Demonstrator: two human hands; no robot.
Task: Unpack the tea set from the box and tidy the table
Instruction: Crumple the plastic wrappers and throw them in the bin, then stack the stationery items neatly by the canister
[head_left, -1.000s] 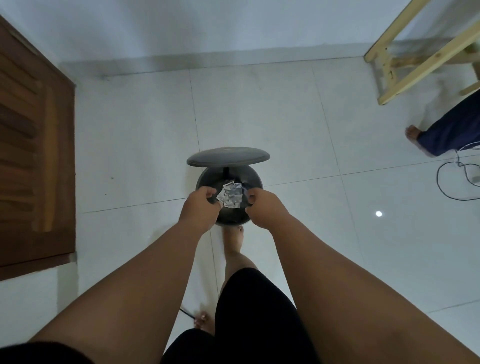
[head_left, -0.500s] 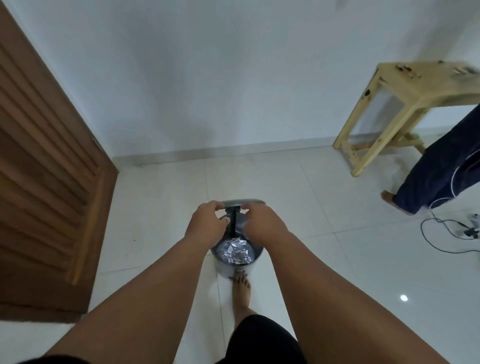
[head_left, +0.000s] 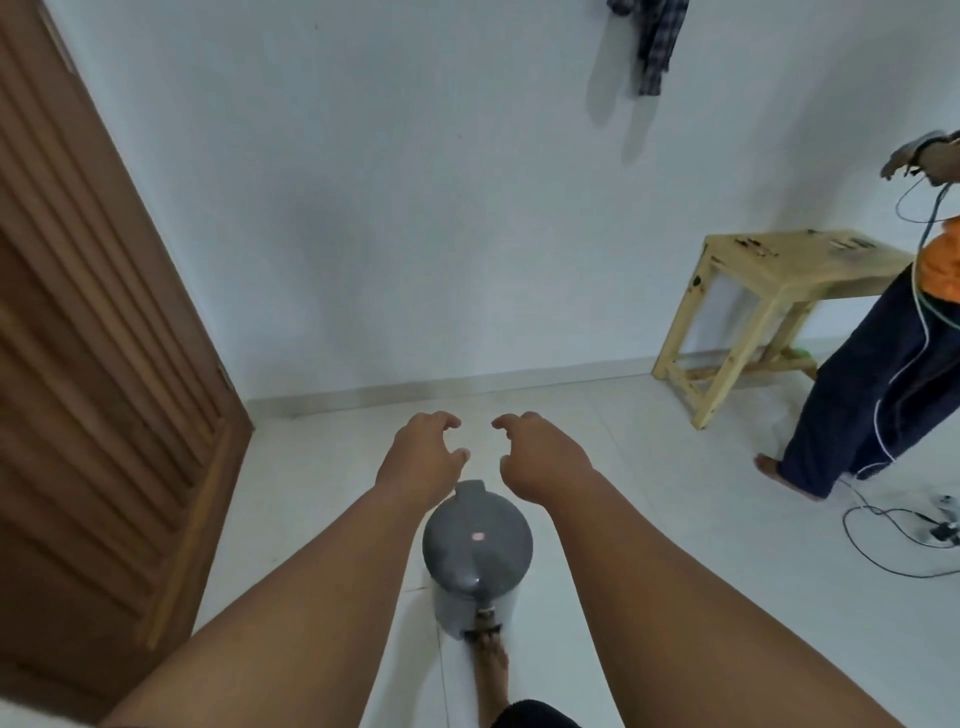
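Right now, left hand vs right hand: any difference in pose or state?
The left hand sits left of the bin's hinge; the right hand sits to its right. The left wrist overlaps the grey lid in view; the right wrist just clears it. Shared: both are empty, fingers curled and loosely open, held above and beyond the shut pedal bin, mirroring each other.

Soft dim light, wide-angle edge distortion

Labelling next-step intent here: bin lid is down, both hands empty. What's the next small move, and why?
Probably lift the foot off the pedal and turn back toward the table. The pedal bin has its lid shut, and the left hand and right hand hover open above it, holding nothing.
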